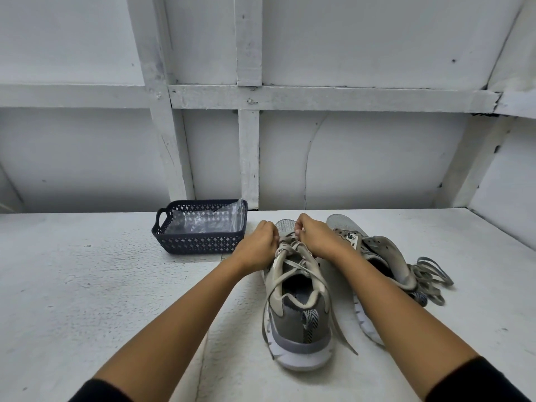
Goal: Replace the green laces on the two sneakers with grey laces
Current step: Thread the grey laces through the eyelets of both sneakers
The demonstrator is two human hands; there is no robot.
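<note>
Two grey sneakers stand on the white table. The near sneaker [298, 311] points away from me, heel toward me, with a pale lace [285, 274] threaded through its eyelets and loose ends trailing down both sides. My left hand [259, 245] and my right hand [314, 237] both pinch the lace at the front eyelets near the toe. The second sneaker [380, 256] lies tilted on the right with no lace in it. A loose bundle of laces [432, 275] lies beside its heel.
A dark perforated plastic basket [200, 242] holding a clear plastic bag [203, 220] sits on the table left of the sneakers, near the white wooden wall. The table's right edge runs close to the loose laces.
</note>
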